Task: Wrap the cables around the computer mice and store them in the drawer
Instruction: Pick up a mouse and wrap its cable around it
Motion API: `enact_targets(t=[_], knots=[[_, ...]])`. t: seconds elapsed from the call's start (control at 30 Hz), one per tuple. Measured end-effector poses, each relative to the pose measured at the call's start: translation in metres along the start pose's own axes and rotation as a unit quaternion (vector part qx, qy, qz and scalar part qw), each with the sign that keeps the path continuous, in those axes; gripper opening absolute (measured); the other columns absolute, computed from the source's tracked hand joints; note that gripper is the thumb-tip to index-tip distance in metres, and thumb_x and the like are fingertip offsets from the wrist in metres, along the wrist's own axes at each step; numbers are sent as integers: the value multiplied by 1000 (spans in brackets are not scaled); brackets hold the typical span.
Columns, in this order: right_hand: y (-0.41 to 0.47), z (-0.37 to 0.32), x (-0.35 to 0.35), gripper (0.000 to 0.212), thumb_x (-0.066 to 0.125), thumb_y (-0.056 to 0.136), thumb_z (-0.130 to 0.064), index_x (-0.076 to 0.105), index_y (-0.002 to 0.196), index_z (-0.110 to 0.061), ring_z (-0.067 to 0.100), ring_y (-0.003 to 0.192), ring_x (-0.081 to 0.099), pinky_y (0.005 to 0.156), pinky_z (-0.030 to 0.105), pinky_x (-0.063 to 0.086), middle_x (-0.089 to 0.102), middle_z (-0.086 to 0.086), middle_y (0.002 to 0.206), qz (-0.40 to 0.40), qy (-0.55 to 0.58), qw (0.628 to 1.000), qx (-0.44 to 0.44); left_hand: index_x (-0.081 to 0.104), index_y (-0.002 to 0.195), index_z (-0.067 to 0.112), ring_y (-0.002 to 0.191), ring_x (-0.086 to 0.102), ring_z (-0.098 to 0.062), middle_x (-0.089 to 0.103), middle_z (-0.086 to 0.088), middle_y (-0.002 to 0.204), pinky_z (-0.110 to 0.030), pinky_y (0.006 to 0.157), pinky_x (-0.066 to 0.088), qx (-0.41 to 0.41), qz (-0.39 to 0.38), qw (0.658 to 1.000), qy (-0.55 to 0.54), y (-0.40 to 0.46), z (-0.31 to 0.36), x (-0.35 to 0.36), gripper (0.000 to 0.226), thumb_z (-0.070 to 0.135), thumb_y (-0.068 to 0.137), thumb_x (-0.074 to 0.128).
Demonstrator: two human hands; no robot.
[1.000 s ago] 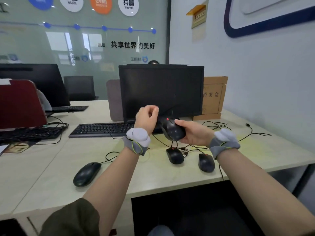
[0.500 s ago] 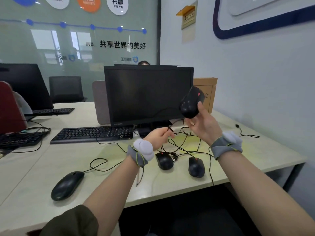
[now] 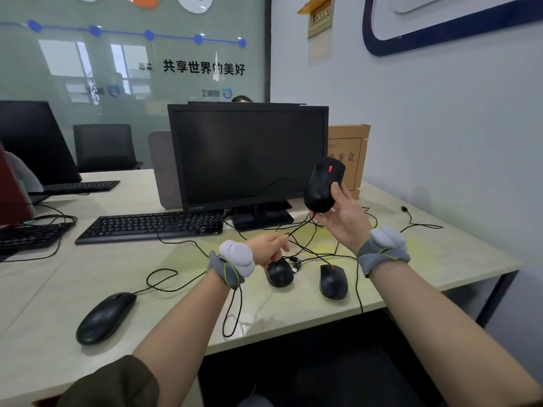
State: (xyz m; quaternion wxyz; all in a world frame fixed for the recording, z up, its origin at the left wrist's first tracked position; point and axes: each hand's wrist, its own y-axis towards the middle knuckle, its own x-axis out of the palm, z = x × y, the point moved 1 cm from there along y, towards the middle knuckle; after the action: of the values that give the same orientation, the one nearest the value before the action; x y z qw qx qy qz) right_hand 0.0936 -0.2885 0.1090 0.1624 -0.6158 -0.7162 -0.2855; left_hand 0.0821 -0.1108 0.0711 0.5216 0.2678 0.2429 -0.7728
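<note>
Held mouse (image 3: 322,183) sat raised in right hand (image 3: 342,215), high at right, in front of monitor (image 3: 248,155); a second ago it was low and central by left hand. Right grip closed around mouse body. Cable (image 3: 299,229) ran taut from mouse down to left hand (image 3: 269,246), pinched narrow on it just above desk (image 3: 73,277). Judgement: slack drawn out, wrapping about to start. Two more mice lay near centre, one far left, cables tangled. Drawer not visible.
</note>
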Motion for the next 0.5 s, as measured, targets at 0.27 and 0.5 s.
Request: enact_targets(t=[0.27,0.5], knots=[[-2,4,-1,30,46,96,-23,51,119,-5,27,105,54,86,37,47,57,16,115,-30,-248,966,67,52,112,25,50,41,-10,67,5,99,-18,43,30,-13,49,978,-201,1,1,-20,45,59,90,33],[-9,16,7,13,57,90,-20,62,100,-15,18,90,63,86,31,52,66,5,96,-70,-327,940,69,52,109,12,40,35,-5,48,0,78,-15,35,23,43,116,932,-341,6,7,-6,29,32,89,59]])
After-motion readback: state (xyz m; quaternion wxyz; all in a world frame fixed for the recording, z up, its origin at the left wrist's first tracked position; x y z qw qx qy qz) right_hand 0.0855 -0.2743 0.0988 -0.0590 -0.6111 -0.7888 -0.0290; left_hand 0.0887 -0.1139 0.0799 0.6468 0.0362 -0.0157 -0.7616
